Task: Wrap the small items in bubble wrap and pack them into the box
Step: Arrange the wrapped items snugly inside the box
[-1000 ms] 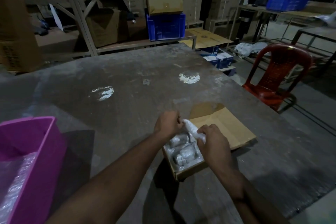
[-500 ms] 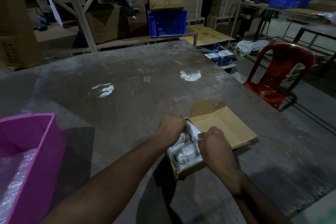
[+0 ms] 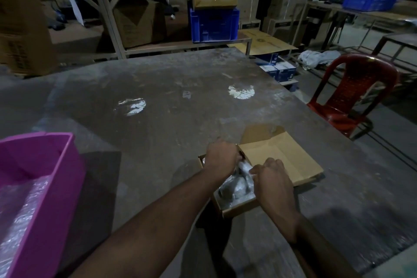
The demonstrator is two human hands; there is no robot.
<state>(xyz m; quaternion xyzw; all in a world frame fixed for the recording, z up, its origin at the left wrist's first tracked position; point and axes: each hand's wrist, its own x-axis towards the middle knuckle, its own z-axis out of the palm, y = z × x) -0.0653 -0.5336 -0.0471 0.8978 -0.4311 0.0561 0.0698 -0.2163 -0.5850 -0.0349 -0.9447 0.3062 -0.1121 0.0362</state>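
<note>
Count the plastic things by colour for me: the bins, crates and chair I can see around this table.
Pink: 1, the bin at the table's left.
Blue: 2, the crate behind the table and the crate on the far bench.
Red: 1, the chair.
Total: 4
</note>
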